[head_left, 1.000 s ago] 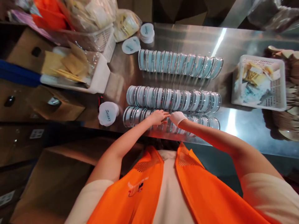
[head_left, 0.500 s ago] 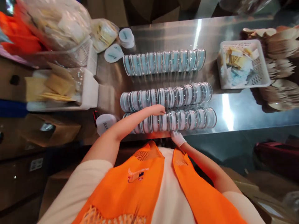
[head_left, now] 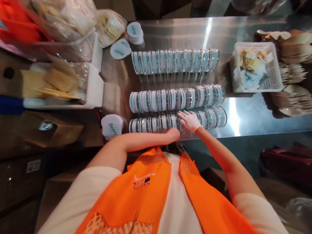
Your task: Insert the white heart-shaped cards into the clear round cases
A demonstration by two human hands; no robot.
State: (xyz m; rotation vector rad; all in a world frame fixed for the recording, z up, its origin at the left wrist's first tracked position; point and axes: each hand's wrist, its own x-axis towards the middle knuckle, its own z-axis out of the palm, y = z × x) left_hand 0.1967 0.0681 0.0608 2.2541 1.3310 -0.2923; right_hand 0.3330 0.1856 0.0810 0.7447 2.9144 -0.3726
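Three rows of round clear containers with pale contents lie on their sides on a metal table: a back row (head_left: pixel 175 61), a middle row (head_left: pixel 156 100) and a front row (head_left: pixel 152 124). My right hand (head_left: pixel 189 120), in a white glove, rests over the front row with its fingers stretched out toward the middle row. My bare left hand (head_left: pixel 173 135) is closed at the near side of the front row, its fingers curled. What it holds, if anything, is hidden. Both hands cover part of the front row.
A white basket (head_left: pixel 278 71) of small packets stands at the right, beside stacked tan pieces (head_left: pixel 294 97). To the left are a white bin (head_left: pixel 96 94) with brown packets and a full plastic bag (head_left: pixel 70 19). White printed lids (head_left: pixel 112 126) lie near the left edge.
My right hand has risen from the table's near edge onto the front row. My left hand has come down from between the two nearer rows toward my body.
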